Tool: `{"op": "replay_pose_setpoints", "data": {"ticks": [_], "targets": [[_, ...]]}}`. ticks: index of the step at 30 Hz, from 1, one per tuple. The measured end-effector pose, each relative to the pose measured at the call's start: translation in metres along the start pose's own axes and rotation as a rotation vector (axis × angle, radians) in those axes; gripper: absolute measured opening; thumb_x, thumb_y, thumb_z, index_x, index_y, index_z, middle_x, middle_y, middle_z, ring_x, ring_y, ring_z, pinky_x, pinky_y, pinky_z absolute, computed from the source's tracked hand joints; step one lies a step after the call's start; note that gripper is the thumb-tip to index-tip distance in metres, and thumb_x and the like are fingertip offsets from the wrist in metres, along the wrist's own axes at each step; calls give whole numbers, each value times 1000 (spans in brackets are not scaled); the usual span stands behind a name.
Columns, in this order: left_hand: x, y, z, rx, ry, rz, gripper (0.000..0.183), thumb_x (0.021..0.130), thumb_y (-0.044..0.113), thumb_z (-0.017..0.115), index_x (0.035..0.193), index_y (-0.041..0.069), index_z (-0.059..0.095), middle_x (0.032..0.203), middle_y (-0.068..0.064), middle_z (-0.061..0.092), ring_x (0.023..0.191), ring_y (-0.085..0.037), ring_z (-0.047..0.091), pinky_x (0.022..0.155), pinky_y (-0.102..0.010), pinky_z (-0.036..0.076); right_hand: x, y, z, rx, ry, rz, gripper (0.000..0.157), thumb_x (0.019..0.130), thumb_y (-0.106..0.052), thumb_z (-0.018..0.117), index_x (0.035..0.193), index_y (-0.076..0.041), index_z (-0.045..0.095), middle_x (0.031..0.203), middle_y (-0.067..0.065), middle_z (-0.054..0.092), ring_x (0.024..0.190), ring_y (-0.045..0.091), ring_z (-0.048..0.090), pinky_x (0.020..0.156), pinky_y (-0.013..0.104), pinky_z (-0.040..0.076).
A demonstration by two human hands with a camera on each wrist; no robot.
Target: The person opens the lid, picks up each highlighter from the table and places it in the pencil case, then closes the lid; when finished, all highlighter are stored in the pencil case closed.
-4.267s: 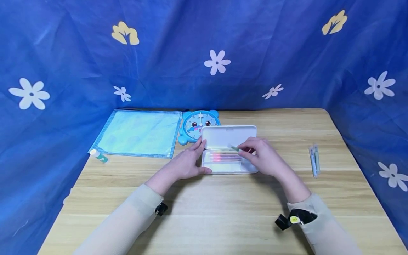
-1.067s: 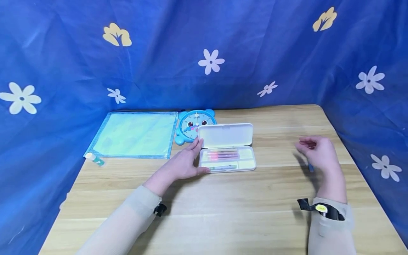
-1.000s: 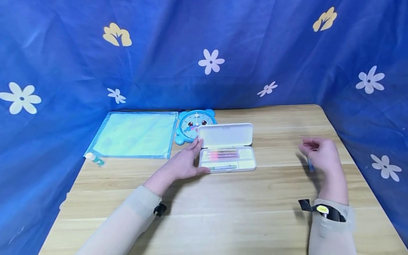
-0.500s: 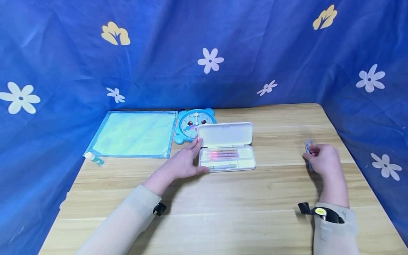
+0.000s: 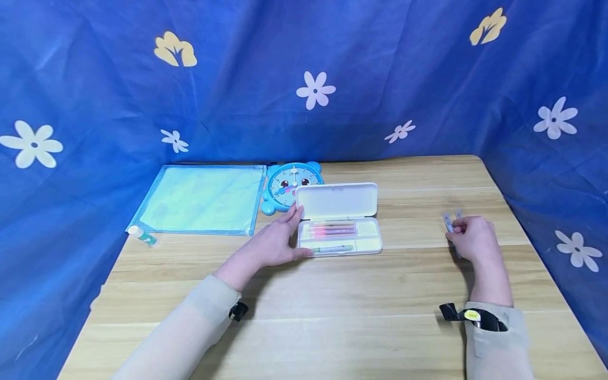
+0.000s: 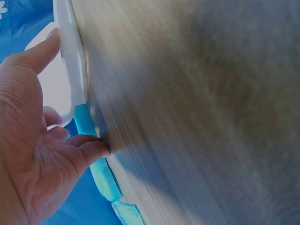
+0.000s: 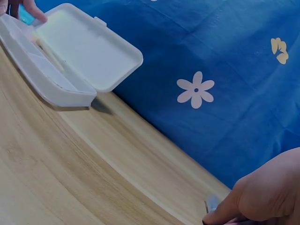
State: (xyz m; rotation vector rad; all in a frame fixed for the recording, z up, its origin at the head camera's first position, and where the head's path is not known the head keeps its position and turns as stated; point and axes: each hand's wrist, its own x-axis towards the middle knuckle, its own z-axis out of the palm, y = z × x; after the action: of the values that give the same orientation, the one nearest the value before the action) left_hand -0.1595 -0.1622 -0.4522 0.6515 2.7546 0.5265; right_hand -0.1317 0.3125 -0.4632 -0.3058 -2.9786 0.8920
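Observation:
My left hand [image 5: 274, 244] rests at the left end of an open white pencil case [image 5: 368, 244], its thumb on the front edge and fingers by the raised lid. Inside the case lie several pink-toned pens [image 5: 332, 230] in the back compartment and one green marker pen [image 5: 332, 248] in the front one. At the table's right side my right hand [image 5: 475, 238] pinches a slim pale-blue marker pen [image 5: 447, 221]. A second pen [image 5: 458, 213] lies beside it, mostly hidden behind the fingers. In the right wrist view only a blurred pen tip [image 7: 212, 202] shows past the thumb.
A blue cartoon-face clock [image 5: 280, 198] stands behind the case, partly covered by its lid. Left of it lies a blue-edged mesh pouch [image 5: 204, 200], with a glue stick [image 5: 142, 235] at its front left corner. Blue flowered cloth [image 5: 247, 95] hangs behind the wooden table [image 5: 332, 327].
A green marker pen went from my right hand into the case's front compartment. The right hand then moved right to the two pens and drew one slightly left. My left hand kept its place.

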Motion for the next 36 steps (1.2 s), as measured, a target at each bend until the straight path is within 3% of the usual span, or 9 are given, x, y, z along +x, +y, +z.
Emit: {"op": "replay_pose_setpoints", "data": {"ticks": [7,18,26,30,36], "targets": [[1,-1,-1,7,0,0,123,85,70,78,170,9,12,175,-13,8,154,-40,31,120,-49,36,-3,-6,4,26,50,-65,27,94,-6,75,113,12,73,92,18,74,87,34,68,76,44,50],[0,1,-3,9,0,-2,123,85,69,78,170,9,12,175,-13,7,154,-38,30,121,-48,36,-10,-35,-11,110,110,-173,22,98,-6,73,114,10,74,96,21,73,85,29,64,67,23,45],[-1,0,-2,6,-1,-3,123,85,70,78,170,9,12,175,-13,7,154,-39,30,121,-48,36,-15,-65,-21,135,89,-274,20,99,-4,72,114,8,75,96,19,74,85,31,66,68,19,45],[-1,1,-1,8,0,-7,123,85,70,78,170,10,12,175,-12,7,154,-39,30,121,-48,35,-16,-80,-22,142,73,-309,19,100,-4,71,115,6,75,99,19,75,88,33,70,71,21,48],[-2,2,0,6,-3,-6,124,85,71,78,170,11,11,175,-12,6,153,-39,31,121,-48,35,-16,-103,-21,165,41,-349,16,100,-7,72,113,2,77,99,16,76,87,31,71,76,35,53]]}}
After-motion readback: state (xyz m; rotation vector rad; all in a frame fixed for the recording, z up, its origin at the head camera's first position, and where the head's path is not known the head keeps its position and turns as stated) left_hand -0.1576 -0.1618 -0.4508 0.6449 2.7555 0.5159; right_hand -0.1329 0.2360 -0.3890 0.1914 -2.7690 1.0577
